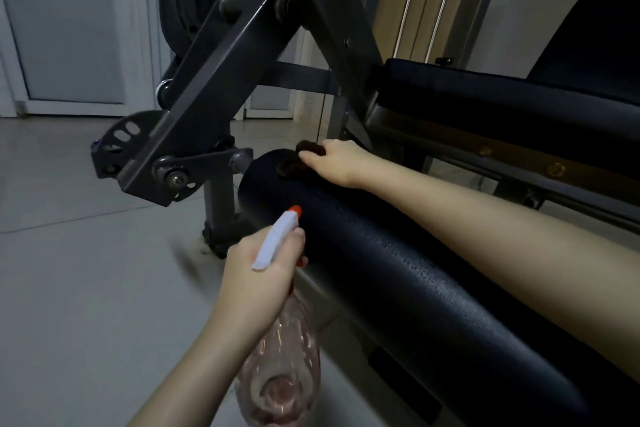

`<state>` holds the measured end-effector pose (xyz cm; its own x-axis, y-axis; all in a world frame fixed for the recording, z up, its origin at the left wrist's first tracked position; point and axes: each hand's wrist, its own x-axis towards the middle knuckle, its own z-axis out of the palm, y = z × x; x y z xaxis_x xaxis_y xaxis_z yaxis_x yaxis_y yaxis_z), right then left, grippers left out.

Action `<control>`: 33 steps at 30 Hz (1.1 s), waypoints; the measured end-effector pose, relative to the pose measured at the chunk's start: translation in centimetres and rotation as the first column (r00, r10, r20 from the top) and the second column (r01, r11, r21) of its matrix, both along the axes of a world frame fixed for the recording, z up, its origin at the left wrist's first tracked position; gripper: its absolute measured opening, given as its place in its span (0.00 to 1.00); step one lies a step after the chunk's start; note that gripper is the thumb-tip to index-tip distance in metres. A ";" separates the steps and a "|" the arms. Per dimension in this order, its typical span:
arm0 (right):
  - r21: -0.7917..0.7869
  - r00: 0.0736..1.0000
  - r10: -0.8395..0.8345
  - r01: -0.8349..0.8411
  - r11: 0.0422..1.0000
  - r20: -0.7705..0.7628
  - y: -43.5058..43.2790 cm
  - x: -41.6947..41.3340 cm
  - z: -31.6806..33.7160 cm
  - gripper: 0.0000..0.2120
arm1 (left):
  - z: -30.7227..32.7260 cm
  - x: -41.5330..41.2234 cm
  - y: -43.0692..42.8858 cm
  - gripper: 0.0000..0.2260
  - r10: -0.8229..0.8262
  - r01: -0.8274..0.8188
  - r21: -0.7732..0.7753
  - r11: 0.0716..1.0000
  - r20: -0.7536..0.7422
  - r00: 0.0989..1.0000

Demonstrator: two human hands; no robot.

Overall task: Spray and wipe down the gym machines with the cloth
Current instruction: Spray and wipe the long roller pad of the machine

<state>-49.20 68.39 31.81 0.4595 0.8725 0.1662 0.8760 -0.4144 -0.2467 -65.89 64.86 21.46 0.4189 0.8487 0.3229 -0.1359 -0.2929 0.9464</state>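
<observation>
Spray bottle [282, 367] is gripped in the left hand [254, 279], nozzle aimed at the roller pad [415, 288], and a bunched cloth [290, 166] is pinched by the right hand [337, 161] at the pad's far end; near-end droplets could be missed, or the floor [86, 270] misted slick by overspray.

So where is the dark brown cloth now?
Head view, centre: the right hand holds the dark brown cloth on the far end of the black padded roller.

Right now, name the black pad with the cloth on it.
The cylindrical roller pad: the right hand holds the brown cloth on its far end. The flat seat pad has none.
</observation>
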 end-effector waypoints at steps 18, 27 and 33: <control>0.097 0.986 0.099 -0.086 0.992 -0.133 6.9 0.9 0.0 0.21 | -0.7 0.4 -0.1 0.17 -0.020 0.016 0.146 0.989 0.020 1.000; -0.141 0.902 0.430 -0.420 0.896 0.047 -3.2 1.7 1.3 0.13 | -1.4 0.7 0.0 0.10 -0.021 0.020 0.108 0.994 0.010 1.000; -0.108 0.889 0.425 -0.412 0.905 0.171 0.4 -1.3 0.1 0.16 | -1.4 0.8 -0.5 0.12 0.008 -0.010 0.075 0.997 0.029 1.000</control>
<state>-50.50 68.77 31.94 0.0153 0.9890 0.1471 0.9988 -0.0084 -0.0476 -65.08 64.36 20.11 0.4013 0.8252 0.3975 -0.1597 -0.3642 0.9175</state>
